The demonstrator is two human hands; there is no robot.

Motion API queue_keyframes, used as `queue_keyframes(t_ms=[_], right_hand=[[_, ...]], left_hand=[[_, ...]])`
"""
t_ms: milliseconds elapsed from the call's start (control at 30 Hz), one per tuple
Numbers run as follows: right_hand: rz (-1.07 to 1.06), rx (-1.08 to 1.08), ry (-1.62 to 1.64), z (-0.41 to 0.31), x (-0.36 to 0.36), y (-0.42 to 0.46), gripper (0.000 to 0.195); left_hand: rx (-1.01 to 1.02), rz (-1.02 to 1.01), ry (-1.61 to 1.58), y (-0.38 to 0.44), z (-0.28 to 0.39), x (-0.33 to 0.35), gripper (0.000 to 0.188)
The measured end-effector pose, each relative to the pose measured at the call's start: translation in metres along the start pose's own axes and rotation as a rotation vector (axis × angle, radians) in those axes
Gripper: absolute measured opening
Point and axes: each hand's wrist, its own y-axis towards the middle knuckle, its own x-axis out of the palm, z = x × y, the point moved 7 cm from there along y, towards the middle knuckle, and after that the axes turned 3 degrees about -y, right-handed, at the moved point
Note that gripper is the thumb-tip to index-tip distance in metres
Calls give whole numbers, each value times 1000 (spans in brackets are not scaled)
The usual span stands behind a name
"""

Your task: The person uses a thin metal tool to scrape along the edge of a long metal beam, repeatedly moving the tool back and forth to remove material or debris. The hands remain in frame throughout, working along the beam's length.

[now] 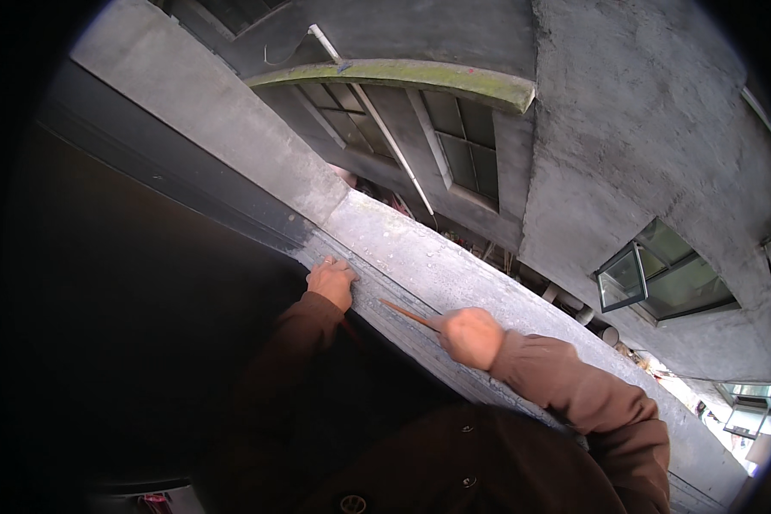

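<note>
My right hand (pixel 472 337) is closed around a thin brown stick-like tool (pixel 405 312), perhaps a brush handle or a wooden stick. Its far tip points left, low over the metal window track (pixel 385 321); I cannot tell whether it touches. The other end is hidden in my fist, which is slightly blurred. My left hand (pixel 331 281) rests on the same track near its left corner, fingers bent over the ridges. Whether anything is under those fingers cannot be seen. Grey dirt and pale flecks mark the track.
Beyond the track runs a concrete outer sill (pixel 424 257) with loose crumbs on it. The window's side reveal (pixel 231 141) rises at left. Past the sill's edge is a drop to a narrow gap. Opposite stands a grey building wall (pixel 617 128) with an open casement window (pixel 622 279).
</note>
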Motion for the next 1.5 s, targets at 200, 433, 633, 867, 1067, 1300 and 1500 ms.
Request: queue_keyframes(t_ms=[200,433,633,867,1067,1300,1500], right_hand=[[30,46,13,-8,5,9,18],[93,126,113,-6,22,23,20],[262,204,384,-6,15,8,16],[91,96,280,10,-2,17,15],[117,171,459,13,-5,20,17],[147,185,441,5,12,45,14],[143,275,415,3,9,25,15]], left_hand=[[16,80,-32,2,4,-1,19],[-17,79,-45,2,9,-7,19],[-85,88,-109,3,-8,1,24],[66,127,-70,9,-9,-2,25],[-41,79,-117,9,-12,-3,23],[-69,107,-184,6,-14,-4,28],[-72,120,-176,4,-13,-6,26]])
